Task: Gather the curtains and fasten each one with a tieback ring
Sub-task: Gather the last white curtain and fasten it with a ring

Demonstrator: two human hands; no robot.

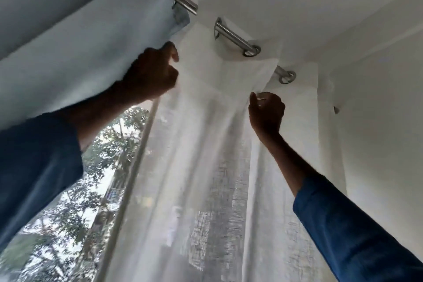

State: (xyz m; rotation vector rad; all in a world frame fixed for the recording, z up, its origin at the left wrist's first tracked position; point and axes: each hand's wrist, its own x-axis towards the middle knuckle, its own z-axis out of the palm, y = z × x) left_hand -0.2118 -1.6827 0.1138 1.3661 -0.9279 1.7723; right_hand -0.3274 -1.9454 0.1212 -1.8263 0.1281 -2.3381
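Sheer white curtain [206, 144] hangs from the steel rod [235, 36] at 12 o'clock, pinched high by both raised hands: left hand [151, 73] fisted on its edge, right hand [266, 112] closed on a fold; pale blue curtain [68, 36] crowds 10 o'clock, window trees [91, 167] below

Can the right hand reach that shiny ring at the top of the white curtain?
Probably yes. The right hand is pinching the white curtain just below the metal ring, with nothing between them.

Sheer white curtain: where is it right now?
Head view, centre: the sheer white curtain hangs from the metal rod, between the left hand and right hand, right of the blue-grey curtain.
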